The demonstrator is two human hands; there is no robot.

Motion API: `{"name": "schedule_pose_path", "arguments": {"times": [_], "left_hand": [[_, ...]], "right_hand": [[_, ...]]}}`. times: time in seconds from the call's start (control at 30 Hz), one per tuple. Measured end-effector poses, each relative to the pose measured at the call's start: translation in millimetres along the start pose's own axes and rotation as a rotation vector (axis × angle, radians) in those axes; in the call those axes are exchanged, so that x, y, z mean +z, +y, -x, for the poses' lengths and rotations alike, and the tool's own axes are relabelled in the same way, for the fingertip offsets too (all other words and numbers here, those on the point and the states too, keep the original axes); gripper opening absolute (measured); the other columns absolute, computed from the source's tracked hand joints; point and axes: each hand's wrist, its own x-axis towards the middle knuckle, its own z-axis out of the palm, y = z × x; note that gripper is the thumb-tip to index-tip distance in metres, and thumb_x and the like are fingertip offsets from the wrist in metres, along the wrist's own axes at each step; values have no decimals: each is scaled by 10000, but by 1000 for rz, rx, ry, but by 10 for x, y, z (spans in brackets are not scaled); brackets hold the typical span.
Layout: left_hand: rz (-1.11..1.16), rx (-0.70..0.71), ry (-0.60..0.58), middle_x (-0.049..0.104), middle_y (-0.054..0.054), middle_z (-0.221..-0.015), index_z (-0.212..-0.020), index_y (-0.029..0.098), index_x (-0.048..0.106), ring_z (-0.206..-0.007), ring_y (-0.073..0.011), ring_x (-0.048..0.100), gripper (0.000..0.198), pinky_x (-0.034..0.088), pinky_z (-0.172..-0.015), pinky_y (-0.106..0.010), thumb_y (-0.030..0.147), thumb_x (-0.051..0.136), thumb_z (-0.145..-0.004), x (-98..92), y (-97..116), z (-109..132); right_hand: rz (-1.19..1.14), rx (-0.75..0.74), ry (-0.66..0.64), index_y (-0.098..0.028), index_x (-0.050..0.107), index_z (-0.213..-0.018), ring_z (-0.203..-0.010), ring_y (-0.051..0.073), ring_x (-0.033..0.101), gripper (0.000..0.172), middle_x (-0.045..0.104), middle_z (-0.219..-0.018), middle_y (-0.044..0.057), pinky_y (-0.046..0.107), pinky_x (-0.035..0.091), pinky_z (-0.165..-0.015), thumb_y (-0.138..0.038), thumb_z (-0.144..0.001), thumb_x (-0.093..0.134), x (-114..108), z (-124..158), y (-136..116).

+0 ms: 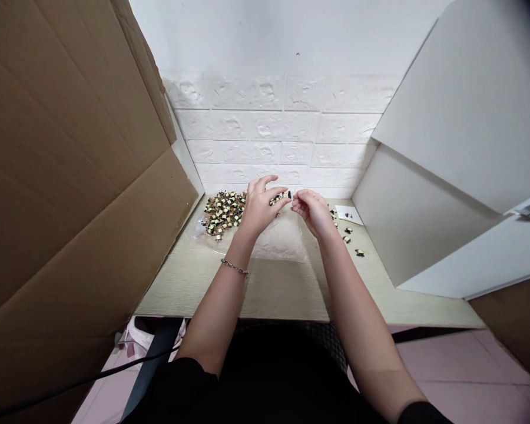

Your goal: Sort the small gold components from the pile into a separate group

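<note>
My left hand (260, 207) is raised over the table (274, 288) and pinches a small black part (289, 194) between thumb and fingertips. My right hand (312, 211) is curled close beside it, fingertips almost touching the left ones; what it holds is too small to make out. Behind and left of the hands lies a pile of small black-and-yellow parts (223, 213) on a clear plastic sheet (282, 241). A few of the same parts (348, 235) are scattered to the right of my right hand. A bracelet (234, 268) sits on my left wrist.
A tall cardboard panel (70, 176) walls the left side. A white board or box (446, 176) stands on the right, over the table's edge. A white tiled wall (282, 135) closes the back. A small white paper (348, 215) lies near the scattered parts. A black cable (70, 386) runs at the lower left.
</note>
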Motion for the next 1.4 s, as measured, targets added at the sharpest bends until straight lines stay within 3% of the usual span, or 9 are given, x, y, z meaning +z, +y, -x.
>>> {"name": "schedule_pose_path", "arguments": {"times": [0.33,0.6,1.13,1.4], "left_hand": [[-32,48,75,549,-46,-1087,-912,233,640,-1025,-190,426,213,325,-929,-356,326,574,-732,-35,20,-11],[-17,32,12,554,-33,-1070,-873,233,649,-1020,-188,415,196,317,-931,-349,343,573,-729,-10,52,7],[13,9,41,582,-35,-970,-757,224,654,-964,-174,466,142,326,-905,-344,343,586,-720,-29,46,-16],[52,-28,115,554,-32,-927,-727,217,651,-937,-167,451,112,337,-892,-335,318,622,-690,-11,106,-9]], "right_hand": [[42,-29,18,-159,561,-616,-438,22,473,82,551,-503,-49,147,396,-486,-225,-653,530,-10,-8,7],[30,-24,5,-163,557,-607,-441,25,476,103,553,-503,-46,149,394,-481,-248,-659,535,-15,-2,5],[57,-30,-5,-164,543,-625,-460,30,473,159,535,-521,-47,163,394,-497,-317,-651,578,27,12,7],[24,-73,8,-161,553,-632,-469,35,470,147,531,-519,-40,163,384,-494,-305,-663,554,31,24,-11]]}}
